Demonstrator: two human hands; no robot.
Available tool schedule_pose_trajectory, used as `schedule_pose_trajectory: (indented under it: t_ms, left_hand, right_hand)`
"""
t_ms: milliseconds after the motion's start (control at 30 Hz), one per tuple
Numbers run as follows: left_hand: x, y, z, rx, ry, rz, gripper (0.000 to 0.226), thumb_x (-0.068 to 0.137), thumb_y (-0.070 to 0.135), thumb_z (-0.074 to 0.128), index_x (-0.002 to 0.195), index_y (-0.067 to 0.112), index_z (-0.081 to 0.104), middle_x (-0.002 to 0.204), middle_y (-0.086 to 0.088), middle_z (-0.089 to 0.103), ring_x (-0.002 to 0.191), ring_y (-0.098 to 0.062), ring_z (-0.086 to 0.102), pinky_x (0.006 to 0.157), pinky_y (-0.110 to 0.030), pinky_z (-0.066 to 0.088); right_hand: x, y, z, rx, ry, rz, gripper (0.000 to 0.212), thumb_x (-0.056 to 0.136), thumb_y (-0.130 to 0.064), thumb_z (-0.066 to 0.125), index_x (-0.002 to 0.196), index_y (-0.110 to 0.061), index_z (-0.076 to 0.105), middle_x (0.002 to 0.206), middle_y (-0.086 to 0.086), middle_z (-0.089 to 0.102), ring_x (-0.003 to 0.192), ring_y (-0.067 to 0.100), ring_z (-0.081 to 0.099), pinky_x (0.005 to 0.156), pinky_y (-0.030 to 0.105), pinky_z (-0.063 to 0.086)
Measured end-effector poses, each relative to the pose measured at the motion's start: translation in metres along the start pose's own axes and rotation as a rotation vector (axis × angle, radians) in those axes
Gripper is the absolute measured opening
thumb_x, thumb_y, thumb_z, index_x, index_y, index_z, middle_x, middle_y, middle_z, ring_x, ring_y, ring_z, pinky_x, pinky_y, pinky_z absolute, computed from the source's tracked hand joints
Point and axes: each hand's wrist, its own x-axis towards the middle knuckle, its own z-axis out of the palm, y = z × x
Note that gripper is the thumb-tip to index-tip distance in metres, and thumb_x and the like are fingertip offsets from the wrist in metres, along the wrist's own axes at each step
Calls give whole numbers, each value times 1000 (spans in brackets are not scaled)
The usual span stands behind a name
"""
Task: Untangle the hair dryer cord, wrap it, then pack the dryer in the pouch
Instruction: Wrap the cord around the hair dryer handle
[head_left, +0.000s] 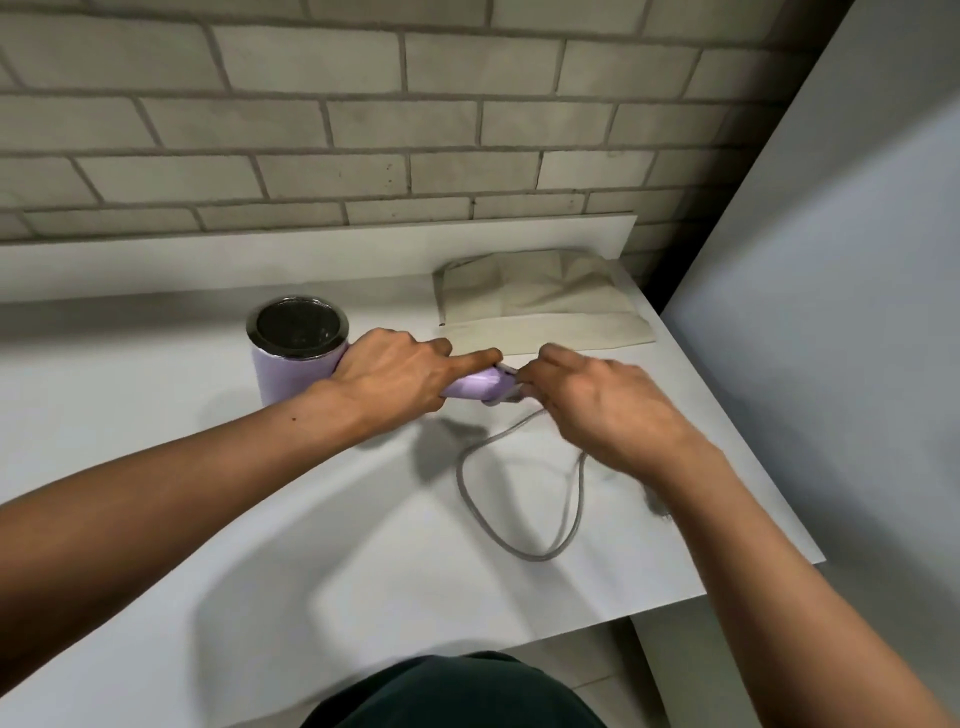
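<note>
Dryer sits on the table, barrel mouth up, at 9 o'clock from my left hand, which is wrapped round the handle. Right hand is at 3 o'clock of the handle tip, fingers curled, pinching the cord there. The rest of it lies as a slack loop at 6 o'clock. Pouch lies flat at 1 o'clock, near the wall.

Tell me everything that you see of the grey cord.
The cord is thin, grey and round, seemingly rubbery. It meets the lilac dryer at its handle end, where the right hand pinches it, then forms one open loop lying loose on the white table, without knots. Its far side rises under the right hand. The plug is hidden.
</note>
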Motion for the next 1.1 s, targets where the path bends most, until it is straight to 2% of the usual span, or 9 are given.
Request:
schedule_pose_trajectory:
  t_ms: [100,200,300,433,533,633,767,900,1100]
  left_hand:
    - [0,2,-4,-18,-15,57,72,101,35,49,155,58,8,112,8,58,84,-29,62,61,-32,35]
    - [-2,3,-5,12,-5,162,71,99,37,52,153,57,11,97,9,51,73,-27,48,55,-32,32]
    - [-5,4,-5,35,15,233,74,97,34,53,152,57,10,98,8,55,72,-28,47,49,-32,24]
    - [-8,4,-7,11,29,277,72,91,32,53,150,57,20,100,7,60,74,-30,54,51,-32,31]
    - [-11,6,-7,-10,30,282,66,89,33,54,147,54,29,100,7,61,71,-29,50,53,-34,39]
    - [-13,6,-6,-22,57,315,62,89,36,55,144,52,33,99,6,61,75,-30,58,58,-38,51]
    - [-16,5,-5,-40,145,364,58,88,40,57,141,48,37,98,6,64,76,-31,62,56,-38,49]
    - [-14,5,-2,-37,233,395,54,83,39,65,134,41,50,90,7,66,70,-31,63,50,-34,45]
    - [-10,0,-1,13,309,408,52,71,37,78,119,27,61,80,7,70,59,-30,63,44,-33,47]
  right_hand:
    - [7,6,-15,-65,103,-77,17,102,-39,51,111,-35,65,97,-6,53,85,22,60,57,36,45]
    - [10,15,-17,65,128,-160,32,98,-53,45,102,-36,72,93,-10,61,86,14,60,60,37,49]
    - [15,25,-10,258,118,-159,28,94,-57,57,100,-37,76,90,-18,64,78,0,55,63,36,51]
    - [19,28,0,567,92,-69,19,82,-45,83,90,-29,79,84,-16,74,68,11,58,64,37,50]
    - [17,28,2,749,73,-21,15,77,-36,89,84,-26,80,81,-12,77,67,25,60,65,41,50]
    - [16,31,4,870,65,19,16,74,-32,91,82,-22,81,82,-7,78,75,36,65,72,49,54]
    - [15,35,8,958,80,57,15,74,-23,91,82,-15,81,83,-1,79,81,28,73,81,49,58]
    - [15,38,11,997,82,65,16,73,-22,90,82,-13,80,83,2,79,83,31,73,82,47,59]
    - [20,44,24,1049,37,101,12,77,-13,89,84,-9,80,84,5,79,82,21,74,86,42,60]
